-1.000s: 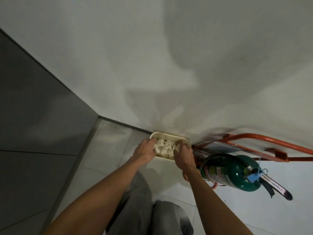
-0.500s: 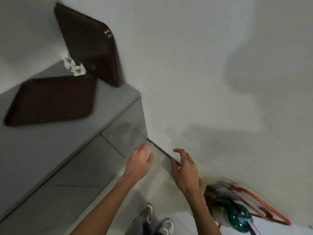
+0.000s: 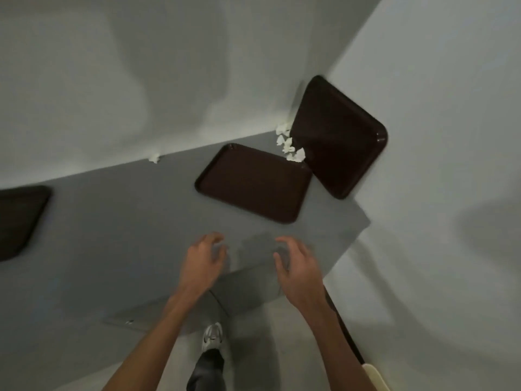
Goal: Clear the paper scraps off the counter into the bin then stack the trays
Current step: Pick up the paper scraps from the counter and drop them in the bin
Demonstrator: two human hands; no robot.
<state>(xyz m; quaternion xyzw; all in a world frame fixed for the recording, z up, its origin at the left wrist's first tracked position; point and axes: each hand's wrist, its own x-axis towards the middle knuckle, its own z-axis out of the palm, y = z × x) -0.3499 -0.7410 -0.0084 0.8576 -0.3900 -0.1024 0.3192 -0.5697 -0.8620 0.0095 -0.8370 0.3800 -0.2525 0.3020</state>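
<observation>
A dark brown tray [image 3: 253, 182] lies flat on the grey counter [image 3: 118, 227]. A second brown tray [image 3: 338, 136] leans against the right wall in the corner. White paper scraps [image 3: 290, 146] are piled between the two trays, and a single scrap [image 3: 154, 158] lies by the back wall. A third tray [image 3: 19, 218] shows at the left edge. My left hand [image 3: 201, 261] and my right hand [image 3: 297, 266] hover over the counter's front edge, fingers loosely curled and holding nothing. The cream bin's rim [image 3: 375, 376] peeks in at the lower right.
White walls close the corner behind and to the right of the counter. My shoe [image 3: 212, 335] and trouser leg stand on the pale floor in front of the counter's cabinet face.
The view swung up from the bin on the floor to the counter. Both hands left the bin, empty, and rose to the counter's front edge.
</observation>
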